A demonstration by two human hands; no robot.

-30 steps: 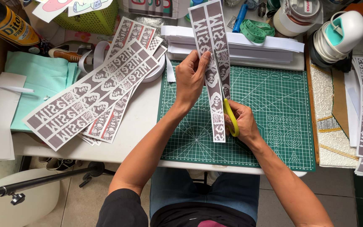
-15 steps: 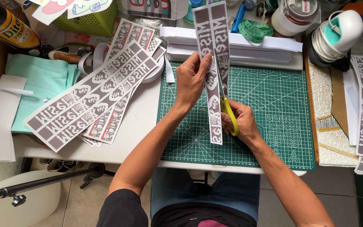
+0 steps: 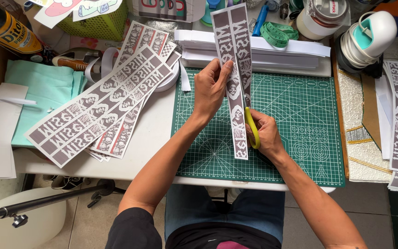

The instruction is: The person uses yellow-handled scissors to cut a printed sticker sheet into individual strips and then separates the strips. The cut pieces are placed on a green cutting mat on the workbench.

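The left hand (image 3: 213, 90) pinches a long printed paper strip (image 3: 233, 69) over the green cutting mat (image 3: 300, 124), while yellow-handled scissors (image 3: 253, 131) gripped in the right hand (image 3: 266, 133) have advanced further up it.

Long grey printed paper strip (image 3: 234, 69) held upright over green mat, yellow-handled scissors (image 3: 252, 128) cutting lengthwise (blades mostly hidden).

Black short sleeves, blue jeans, bare forearms.
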